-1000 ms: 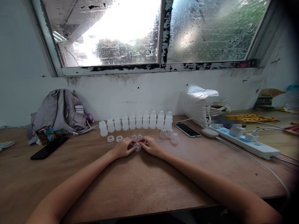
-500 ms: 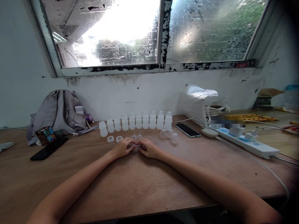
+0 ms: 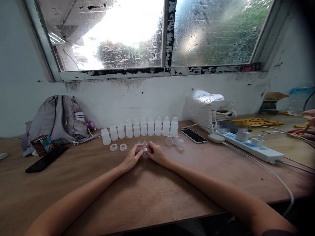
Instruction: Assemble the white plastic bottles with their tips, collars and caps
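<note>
My left hand (image 3: 133,156) and my right hand (image 3: 155,154) meet at the middle of the table, fingers closed round a small clear bottle nipple (image 3: 145,148) that appears to sit in a collar ring. Fingers partly hide it. Just behind my left fingers stands another clear nipple (image 3: 139,142), partly covered. To the left lie two white collar rings, a left one (image 3: 113,149) and a right one (image 3: 123,149). Behind stands a row of several frosted baby bottles (image 3: 129,130); most carry clear tops, while those at the left end are bare. Three clear dome caps (image 3: 180,145) lie right of my hands.
A phone (image 3: 194,135), an oval pale device (image 3: 216,138) and a white power strip (image 3: 256,149) with cables lie to the right. A backpack (image 3: 54,118), a small box (image 3: 42,145) and a black tablet (image 3: 46,160) are at left. Another person's hand (image 3: 309,117) shows at the far right.
My hands have tilted and lifted the piece, so more of the nipple and ring shows between the fingers. The view has shifted slightly right, and another person's hand has appeared at the right edge.
</note>
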The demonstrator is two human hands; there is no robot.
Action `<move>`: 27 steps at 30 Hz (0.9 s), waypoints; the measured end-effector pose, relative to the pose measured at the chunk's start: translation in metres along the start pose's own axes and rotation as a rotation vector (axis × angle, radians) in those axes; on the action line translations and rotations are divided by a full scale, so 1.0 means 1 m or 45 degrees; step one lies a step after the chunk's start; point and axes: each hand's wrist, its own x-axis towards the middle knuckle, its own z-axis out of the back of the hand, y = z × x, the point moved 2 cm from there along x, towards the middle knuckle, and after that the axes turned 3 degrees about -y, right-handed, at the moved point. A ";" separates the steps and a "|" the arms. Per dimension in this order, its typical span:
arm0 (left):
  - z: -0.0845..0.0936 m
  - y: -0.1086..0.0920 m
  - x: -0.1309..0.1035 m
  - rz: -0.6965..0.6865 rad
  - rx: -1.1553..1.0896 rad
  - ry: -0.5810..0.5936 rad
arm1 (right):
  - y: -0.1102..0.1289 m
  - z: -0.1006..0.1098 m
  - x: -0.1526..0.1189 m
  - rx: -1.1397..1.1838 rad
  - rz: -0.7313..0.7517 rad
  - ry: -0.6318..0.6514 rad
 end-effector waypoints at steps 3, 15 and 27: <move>-0.002 -0.005 -0.004 -0.068 0.133 0.117 | -0.002 0.001 0.002 0.001 -0.069 -0.008; -0.005 0.000 -0.003 -0.174 0.478 0.136 | -0.001 -0.004 0.007 0.147 -0.150 0.032; -0.005 -0.002 -0.001 -0.190 0.424 0.059 | -0.008 -0.008 0.009 0.091 -0.207 0.031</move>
